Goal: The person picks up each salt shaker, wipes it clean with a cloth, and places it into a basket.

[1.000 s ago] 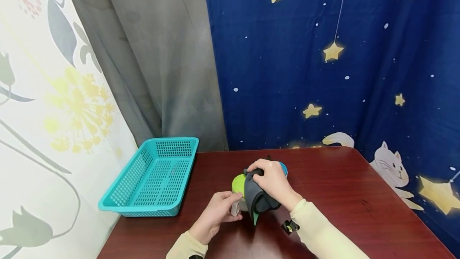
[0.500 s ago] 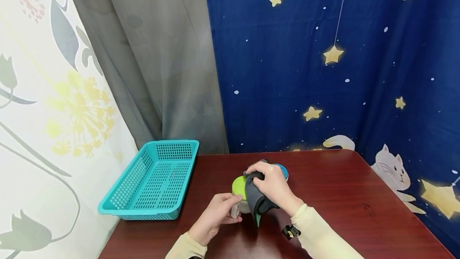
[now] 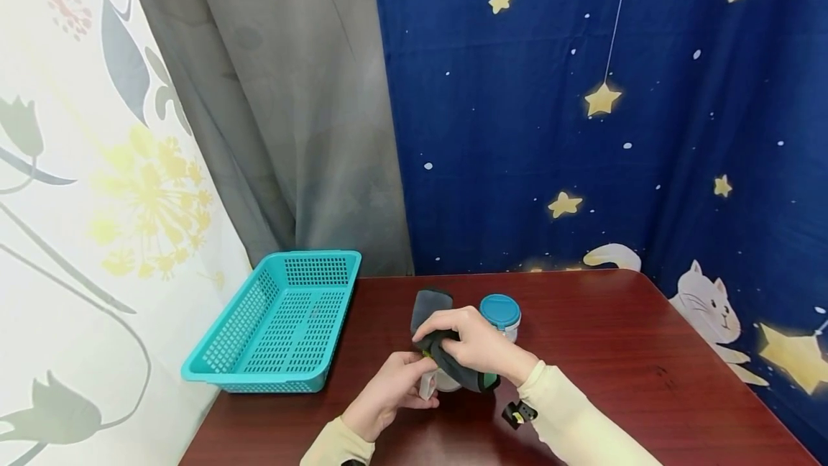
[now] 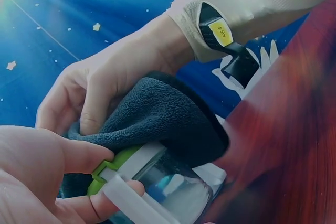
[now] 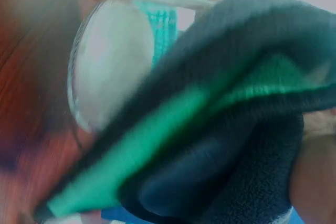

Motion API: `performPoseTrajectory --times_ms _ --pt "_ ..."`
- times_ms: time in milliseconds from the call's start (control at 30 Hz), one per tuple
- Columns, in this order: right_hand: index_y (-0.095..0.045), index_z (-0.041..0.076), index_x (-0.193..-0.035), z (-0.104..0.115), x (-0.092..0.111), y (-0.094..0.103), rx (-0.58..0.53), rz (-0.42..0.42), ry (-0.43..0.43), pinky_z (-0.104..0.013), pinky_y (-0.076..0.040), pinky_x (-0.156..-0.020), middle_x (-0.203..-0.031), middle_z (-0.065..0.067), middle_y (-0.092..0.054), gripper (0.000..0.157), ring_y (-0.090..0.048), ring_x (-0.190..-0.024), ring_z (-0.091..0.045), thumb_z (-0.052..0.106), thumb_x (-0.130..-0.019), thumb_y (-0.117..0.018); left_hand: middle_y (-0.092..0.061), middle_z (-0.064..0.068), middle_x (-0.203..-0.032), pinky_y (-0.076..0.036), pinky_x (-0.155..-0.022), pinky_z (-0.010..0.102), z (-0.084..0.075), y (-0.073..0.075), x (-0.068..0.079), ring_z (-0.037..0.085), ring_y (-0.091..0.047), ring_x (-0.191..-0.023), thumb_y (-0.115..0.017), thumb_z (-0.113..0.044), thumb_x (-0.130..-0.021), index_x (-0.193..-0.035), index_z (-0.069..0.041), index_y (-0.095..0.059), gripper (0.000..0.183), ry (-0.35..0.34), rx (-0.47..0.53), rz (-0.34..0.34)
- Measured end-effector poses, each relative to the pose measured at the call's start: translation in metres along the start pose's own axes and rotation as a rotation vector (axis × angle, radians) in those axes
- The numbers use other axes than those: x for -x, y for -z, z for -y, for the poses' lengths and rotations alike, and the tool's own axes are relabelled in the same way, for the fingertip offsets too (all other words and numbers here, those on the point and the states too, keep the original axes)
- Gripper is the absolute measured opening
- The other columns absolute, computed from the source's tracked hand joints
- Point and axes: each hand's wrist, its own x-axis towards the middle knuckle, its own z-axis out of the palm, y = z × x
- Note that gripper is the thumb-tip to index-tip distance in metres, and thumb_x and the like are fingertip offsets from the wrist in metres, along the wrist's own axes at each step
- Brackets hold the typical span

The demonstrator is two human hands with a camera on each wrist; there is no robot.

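Observation:
My left hand (image 3: pixel 391 388) grips the white handle (image 4: pixel 131 201) of a clear jar with a green lid (image 4: pixel 128 157). In the left wrist view the jar (image 4: pixel 176 195) is tilted, its glass body showing below the lid. My right hand (image 3: pixel 480 342) holds a dark grey fleecy cloth (image 3: pixel 432 305) with a green underside and presses it over the lid, hiding most of the lid in the head view. The right wrist view shows the cloth's green side (image 5: pixel 157 135), blurred, and the pale round base (image 5: pixel 113 64) of the jar.
A second jar with a blue lid (image 3: pixel 499 310) stands on the dark red table (image 3: pixel 601 365), just behind my right hand. A turquoise slotted basket (image 3: pixel 255 382) sits at the table's left. Curtains (image 3: pixel 310 128) hang along the back edge.
My right hand has moved slightly left and turned, carrying the cloth across the green lid. The blue-lidded jar has come into fuller view. My left hand stays on the handle.

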Motion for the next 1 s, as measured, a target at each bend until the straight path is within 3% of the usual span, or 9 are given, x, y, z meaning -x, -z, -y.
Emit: performPoseTrajectory --times_ms 167,333,433,567,667,867,1000 --pt "-0.073 0.023 -0.118 0.007 -0.001 -0.002 -0.014 0.024 0.031 -0.03 -0.055 -0.082 -0.109 0.01 -0.071 0.042 -0.066 -0.094 -0.007 -0.008 -0.091 -0.062 -0.068 0.013 -0.079 -0.061 -0.072 0.044 0.001 0.0 0.0 0.024 -0.071 -0.067 -0.07 -0.03 -0.09 -0.106 -0.001 -0.07 0.034 0.003 0.016 -0.001" --pt "-0.071 0.031 -0.117 0.005 0.0 -0.004 0.063 -0.005 0.069 -0.025 -0.054 -0.08 -0.107 0.012 -0.07 0.046 -0.064 -0.092 -0.002 -0.006 -0.092 -0.063 -0.069 0.013 -0.081 -0.061 -0.073 0.044 0.0 0.002 0.001 0.025 -0.072 -0.069 -0.07 -0.028 -0.09 -0.107 -0.002 -0.071 0.031 -0.027 0.019 -0.015" --pt "-0.072 0.03 -0.115 0.0 0.0 -0.002 0.141 -0.038 0.08 -0.024 -0.054 -0.081 -0.108 0.013 -0.069 0.047 -0.063 -0.094 -0.002 -0.008 -0.091 -0.061 -0.067 0.01 -0.076 -0.061 -0.072 0.044 0.0 0.002 0.002 0.023 -0.07 -0.065 -0.07 -0.027 -0.091 -0.097 -0.003 -0.071 0.025 -0.048 0.02 -0.024" --pt "-0.073 0.026 -0.113 -0.014 0.004 0.008 0.274 -0.127 -0.004 -0.026 -0.054 -0.085 -0.112 0.015 -0.068 0.046 -0.063 -0.102 -0.003 -0.011 -0.09 -0.058 -0.066 0.009 -0.073 -0.061 -0.071 0.044 -0.001 0.003 0.005 0.021 -0.068 -0.063 -0.07 -0.027 -0.093 -0.083 -0.005 -0.066 0.024 -0.073 0.034 -0.024" --pt "-0.073 0.024 -0.113 -0.026 0.01 0.015 0.336 -0.191 -0.082 -0.029 -0.054 -0.086 -0.112 0.014 -0.067 0.046 -0.063 -0.104 -0.004 -0.013 -0.087 -0.062 -0.067 0.011 -0.075 -0.06 -0.072 0.046 -0.003 0.006 0.008 0.024 -0.069 -0.065 -0.07 -0.028 -0.093 -0.085 -0.003 -0.066 0.027 -0.076 0.052 -0.018" --pt "-0.069 0.026 -0.121 -0.033 0.019 0.017 0.298 -0.232 -0.129 -0.033 -0.054 -0.091 -0.116 0.011 -0.067 0.055 -0.062 -0.107 -0.006 -0.006 -0.077 -0.079 -0.065 0.009 -0.074 -0.06 -0.076 0.046 -0.008 0.013 0.011 0.027 -0.071 -0.07 -0.067 -0.031 -0.096 -0.088 -0.003 -0.066 0.029 -0.087 0.052 -0.018" --pt "-0.07 0.032 -0.117 -0.028 0.016 0.015 0.243 -0.311 -0.173 -0.032 -0.054 -0.089 -0.113 0.015 -0.068 0.044 -0.063 -0.105 -0.005 0.001 -0.085 -0.077 -0.063 0.008 -0.073 -0.06 -0.075 0.044 -0.012 0.012 0.011 0.024 -0.069 -0.069 -0.067 -0.033 -0.096 -0.092 -0.001 -0.067 0.032 -0.083 0.053 -0.013"
